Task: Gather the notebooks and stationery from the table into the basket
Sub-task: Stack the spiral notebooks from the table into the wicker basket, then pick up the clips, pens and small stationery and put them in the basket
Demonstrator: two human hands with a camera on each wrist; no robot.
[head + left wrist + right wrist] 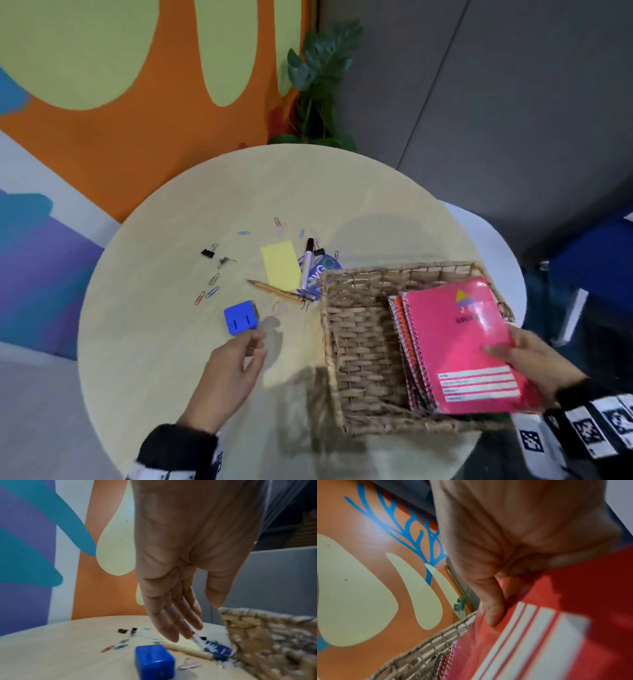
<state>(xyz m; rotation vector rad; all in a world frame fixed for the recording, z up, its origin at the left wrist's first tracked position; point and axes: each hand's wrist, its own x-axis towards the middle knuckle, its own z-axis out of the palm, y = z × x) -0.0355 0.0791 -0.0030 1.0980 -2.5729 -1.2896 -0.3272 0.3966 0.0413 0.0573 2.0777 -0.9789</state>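
A stack of spiral notebooks, a pink notebook (459, 342) (556, 628) on top, tilts into the right side of the wicker basket (359, 342) (426, 646). My right hand (513, 353) (493, 608) grips its near right edge, thumb on the cover. My left hand (255, 344) (180, 615) hovers with relaxed fingers, holding nothing, just short of a blue box (239, 317) (154, 661). Beyond it lie a pencil (274, 290) (187, 650), a marker (306, 263) (199, 641) and a yellow note pad (281, 263).
Several paper clips (212, 292) and a black binder clip (208, 253) are scattered over the round table (154, 325). A blue round card (322, 270) lies against the basket's far left corner. A plant (318, 85) stands behind the table by the painted wall.
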